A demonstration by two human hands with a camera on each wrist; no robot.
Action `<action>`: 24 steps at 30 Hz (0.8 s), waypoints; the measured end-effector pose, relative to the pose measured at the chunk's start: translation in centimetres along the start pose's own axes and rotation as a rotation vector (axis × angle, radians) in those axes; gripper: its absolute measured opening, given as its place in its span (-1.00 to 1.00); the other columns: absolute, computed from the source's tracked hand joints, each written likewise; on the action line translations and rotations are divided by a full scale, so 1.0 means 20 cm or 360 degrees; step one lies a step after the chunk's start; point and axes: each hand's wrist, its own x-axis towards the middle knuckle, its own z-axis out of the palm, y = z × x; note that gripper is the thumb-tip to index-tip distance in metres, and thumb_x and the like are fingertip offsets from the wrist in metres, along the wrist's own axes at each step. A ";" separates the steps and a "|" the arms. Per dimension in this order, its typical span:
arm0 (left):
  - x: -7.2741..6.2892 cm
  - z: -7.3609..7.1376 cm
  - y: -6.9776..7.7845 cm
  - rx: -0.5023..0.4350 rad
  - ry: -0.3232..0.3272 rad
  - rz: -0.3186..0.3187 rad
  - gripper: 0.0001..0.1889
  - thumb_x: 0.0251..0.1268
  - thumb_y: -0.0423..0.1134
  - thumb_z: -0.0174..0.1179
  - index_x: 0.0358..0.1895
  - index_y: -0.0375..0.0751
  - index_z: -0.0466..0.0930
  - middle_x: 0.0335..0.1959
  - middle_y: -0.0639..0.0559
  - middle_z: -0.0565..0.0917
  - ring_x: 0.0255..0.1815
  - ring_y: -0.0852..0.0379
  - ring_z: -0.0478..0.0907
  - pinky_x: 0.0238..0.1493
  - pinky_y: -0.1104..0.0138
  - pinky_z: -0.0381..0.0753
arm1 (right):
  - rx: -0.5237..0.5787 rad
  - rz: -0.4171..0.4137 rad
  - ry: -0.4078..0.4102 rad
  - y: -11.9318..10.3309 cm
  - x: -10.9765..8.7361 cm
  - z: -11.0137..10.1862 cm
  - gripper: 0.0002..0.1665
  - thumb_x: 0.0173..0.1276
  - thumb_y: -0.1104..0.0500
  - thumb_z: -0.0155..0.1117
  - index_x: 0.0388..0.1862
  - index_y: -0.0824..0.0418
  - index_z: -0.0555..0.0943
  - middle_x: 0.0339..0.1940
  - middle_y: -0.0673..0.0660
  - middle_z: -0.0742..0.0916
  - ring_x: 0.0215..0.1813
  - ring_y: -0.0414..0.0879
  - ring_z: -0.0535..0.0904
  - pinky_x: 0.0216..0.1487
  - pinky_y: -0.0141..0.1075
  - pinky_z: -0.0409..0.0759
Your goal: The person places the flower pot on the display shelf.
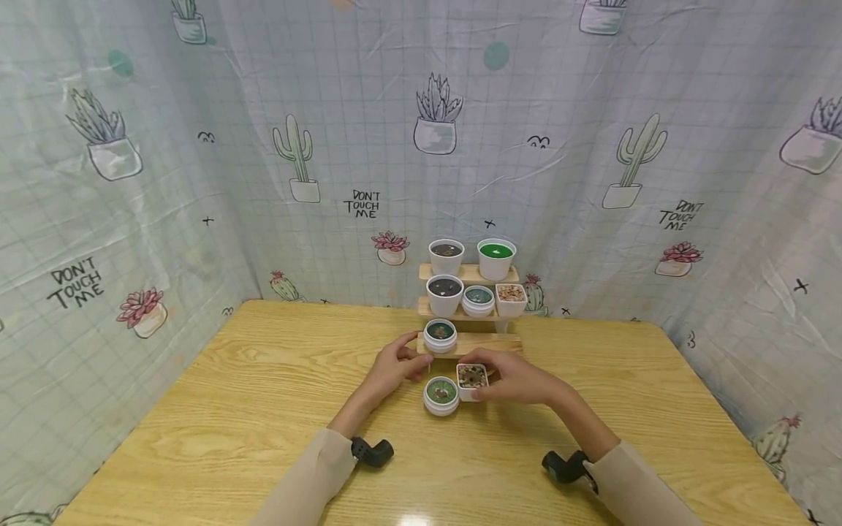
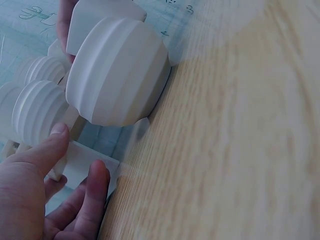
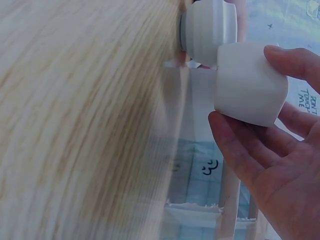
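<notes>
My right hand point(image 1: 509, 376) holds a small square white pot point(image 1: 472, 381) filled with pebbles, thumb on one side and fingers on the other. In the right wrist view the square pot point(image 3: 250, 82) appears raised off the table. Just left of it, a round ribbed white pot point(image 1: 441, 396) with a green top stands on the table. My left hand point(image 1: 397, 367) grips the left end of the tiered display stand point(image 1: 480, 343), by its lowest shelf. On that shelf, close to the left fingers, sits another round white pot point(image 1: 440, 335) with a dark green top.
The middle shelf carries a dark-topped white cup point(image 1: 445, 295), a round teal-topped pot point(image 1: 478, 300) and a square pebble pot point(image 1: 511, 299). Up top stand a grey-filled cup point(image 1: 446, 256) and a green-filled cup point(image 1: 496, 258). A cactus-print curtain point(image 1: 368, 161) surrounds the wooden table point(image 1: 263, 394).
</notes>
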 end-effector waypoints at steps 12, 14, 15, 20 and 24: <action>0.00 0.00 -0.01 -0.0003 -0.0012 0.0015 -0.22 0.41 -0.16 0.37 0.59 -0.23 0.23 -0.09 -0.25 0.78 -0.26 0.03 0.77 -0.17 0.18 0.84 | -0.0003 0.0017 0.0002 0.00 0.00 0.01 -0.34 0.34 0.06 0.44 0.38 0.20 0.53 0.34 0.21 0.65 0.30 0.09 0.55 0.20 -0.12 0.66; 0.00 0.00 0.00 0.0004 -0.0010 0.0012 -0.22 0.40 -0.14 0.38 0.59 -0.21 0.24 -0.09 -0.24 0.78 -0.26 0.04 0.77 -0.17 0.19 0.84 | -0.0011 0.0011 0.0007 0.00 0.00 0.01 -0.34 0.34 0.06 0.45 0.38 0.20 0.53 0.33 0.20 0.65 0.30 0.07 0.56 0.20 -0.14 0.66; 0.00 0.00 0.00 0.0009 -0.0007 0.0009 -0.22 0.40 -0.13 0.38 0.59 -0.20 0.24 -0.09 -0.23 0.78 -0.27 0.05 0.77 -0.16 0.19 0.84 | -0.0017 0.0006 0.0012 0.00 0.00 0.01 -0.35 0.34 0.06 0.44 0.37 0.20 0.53 0.32 0.19 0.65 0.29 0.06 0.56 0.20 -0.16 0.66; 0.01 -0.01 -0.01 0.0023 -0.0007 -0.0010 -0.20 0.38 -0.09 0.40 0.59 -0.16 0.25 -0.11 -0.20 0.77 -0.29 0.13 0.74 -0.13 0.24 0.84 | -0.0024 0.0011 0.0030 0.01 0.00 0.01 -0.38 0.34 0.06 0.44 0.35 0.17 0.55 0.28 0.16 0.67 0.23 -0.02 0.56 0.14 -0.28 0.66; 0.01 -0.01 -0.01 0.0030 -0.0018 -0.0010 -0.19 0.39 -0.07 0.39 0.60 -0.18 0.23 -0.12 -0.20 0.77 -0.29 0.15 0.74 -0.13 0.25 0.83 | -0.0007 0.0018 0.0026 0.02 0.00 0.01 -0.37 0.34 0.07 0.44 0.35 0.18 0.54 0.28 0.17 0.67 0.22 -0.01 0.56 0.14 -0.27 0.66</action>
